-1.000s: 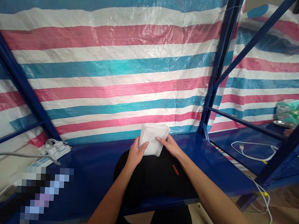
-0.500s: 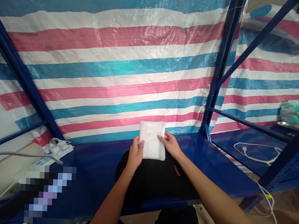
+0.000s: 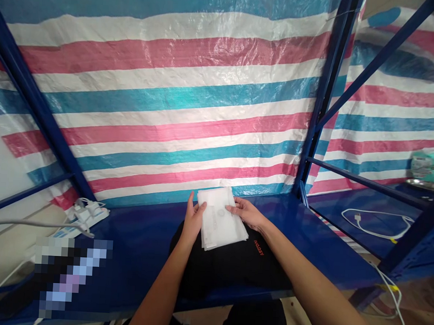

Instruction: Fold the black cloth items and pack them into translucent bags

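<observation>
A thin stack of white translucent plastic bags point(image 3: 219, 220) lies tilted on a folded black garment point(image 3: 229, 265) with small orange lettering, on a blue metal shelf point(image 3: 136, 245). My left hand point(image 3: 192, 218) grips the stack's left edge, thumb on top. My right hand point(image 3: 246, 212) pinches the stack's right side near the top. Both forearms reach in from the bottom of the view.
A striped pink, teal and white tarp point(image 3: 169, 97) hangs right behind the shelf. Blue frame posts point(image 3: 322, 95) stand at the right. A white power strip with plugs point(image 3: 85, 213) sits at the left. A white cable point(image 3: 377, 222) and a green packet point(image 3: 429, 166) lie on the neighbouring shelf.
The white stack has been lowered from upright and laid flatter on the black garment, turned slightly clockwise. Both hands came down with it.
</observation>
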Action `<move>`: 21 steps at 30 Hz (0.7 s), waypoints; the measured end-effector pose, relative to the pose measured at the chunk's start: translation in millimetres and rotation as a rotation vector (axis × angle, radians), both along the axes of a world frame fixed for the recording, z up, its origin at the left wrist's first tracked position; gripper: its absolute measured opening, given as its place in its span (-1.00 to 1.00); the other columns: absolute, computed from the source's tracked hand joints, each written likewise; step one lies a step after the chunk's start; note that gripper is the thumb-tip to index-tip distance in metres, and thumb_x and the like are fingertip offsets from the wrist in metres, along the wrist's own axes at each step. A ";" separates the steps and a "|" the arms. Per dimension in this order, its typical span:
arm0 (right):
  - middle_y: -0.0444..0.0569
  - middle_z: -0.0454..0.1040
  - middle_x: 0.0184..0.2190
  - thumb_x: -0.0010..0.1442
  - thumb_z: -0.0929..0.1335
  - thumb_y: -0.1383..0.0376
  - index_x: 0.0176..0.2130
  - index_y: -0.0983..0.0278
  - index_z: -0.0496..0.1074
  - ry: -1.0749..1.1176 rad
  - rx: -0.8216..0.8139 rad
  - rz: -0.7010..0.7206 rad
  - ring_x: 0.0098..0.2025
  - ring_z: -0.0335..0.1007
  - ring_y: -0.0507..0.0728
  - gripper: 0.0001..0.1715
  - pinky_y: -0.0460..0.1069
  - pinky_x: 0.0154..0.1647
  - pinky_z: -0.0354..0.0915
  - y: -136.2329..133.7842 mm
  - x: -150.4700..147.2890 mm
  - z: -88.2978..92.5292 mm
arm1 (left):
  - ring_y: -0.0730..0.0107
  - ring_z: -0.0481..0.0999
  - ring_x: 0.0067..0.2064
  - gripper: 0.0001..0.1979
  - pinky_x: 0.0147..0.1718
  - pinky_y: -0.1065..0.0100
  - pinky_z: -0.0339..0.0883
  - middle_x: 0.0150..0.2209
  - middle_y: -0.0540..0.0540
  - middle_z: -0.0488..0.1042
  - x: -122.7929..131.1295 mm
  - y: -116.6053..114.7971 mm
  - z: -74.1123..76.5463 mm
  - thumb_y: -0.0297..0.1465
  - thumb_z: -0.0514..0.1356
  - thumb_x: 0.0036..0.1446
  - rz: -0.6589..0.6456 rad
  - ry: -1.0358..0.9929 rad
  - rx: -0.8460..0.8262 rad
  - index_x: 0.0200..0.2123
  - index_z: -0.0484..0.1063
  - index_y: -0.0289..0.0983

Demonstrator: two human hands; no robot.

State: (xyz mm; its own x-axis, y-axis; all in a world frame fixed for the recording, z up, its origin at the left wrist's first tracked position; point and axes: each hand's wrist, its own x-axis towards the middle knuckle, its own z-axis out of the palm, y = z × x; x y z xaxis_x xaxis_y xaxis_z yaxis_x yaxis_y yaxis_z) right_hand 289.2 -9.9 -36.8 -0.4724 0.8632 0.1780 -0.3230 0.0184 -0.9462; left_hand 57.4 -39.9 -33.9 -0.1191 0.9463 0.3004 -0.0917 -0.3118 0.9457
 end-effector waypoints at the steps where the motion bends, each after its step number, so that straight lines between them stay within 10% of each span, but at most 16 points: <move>1: 0.06 0.73 -0.09 0.12 0.66 0.03 0.07 0.21 0.53 0.011 -0.015 -0.012 -0.15 0.71 0.27 -0.36 0.15 -0.06 0.61 -0.3 0.2 0.9 | -0.03 0.71 0.03 0.14 -0.02 0.05 0.63 0.19 -0.27 0.60 -0.5 0.0 0.1 0.04 0.35 0.26 -0.006 0.006 0.001 0.60 -0.32 -0.06; 5: 0.10 0.73 -0.08 0.16 0.63 0.03 0.04 0.22 0.56 0.052 -0.080 -0.039 -0.12 0.71 0.30 -0.43 0.15 -0.04 0.61 1.2 3.3 3.0 | 0.00 0.70 0.04 0.06 -0.01 0.07 0.60 0.17 -0.23 0.62 -0.4 -2.1 1.7 -0.01 0.33 0.28 -0.071 0.040 0.052 0.60 -0.22 -0.08; 10: 0.06 0.68 0.05 0.13 0.65 0.09 0.48 0.11 0.18 0.048 -0.110 -0.043 -0.06 0.69 0.29 0.13 0.17 -0.03 0.60 0.9 9.2 5.2 | -0.07 0.63 0.12 -0.46 0.11 0.07 0.50 0.13 -0.21 0.64 -2.4 -3.0 2.5 -0.12 0.34 0.22 -0.068 0.148 0.008 0.20 0.58 -0.23; 21: -0.06 0.49 0.32 0.21 0.61 0.08 0.38 -0.03 0.41 -0.064 0.069 -0.041 0.11 0.57 0.25 -0.16 0.14 0.13 0.53 -4.2 7.3 7.3 | -0.10 0.58 0.21 -0.29 0.13 0.04 0.53 0.34 -0.21 0.48 -3.6 -5.0 -1.4 -0.21 0.41 0.19 -0.158 0.230 -0.036 0.39 0.41 -0.16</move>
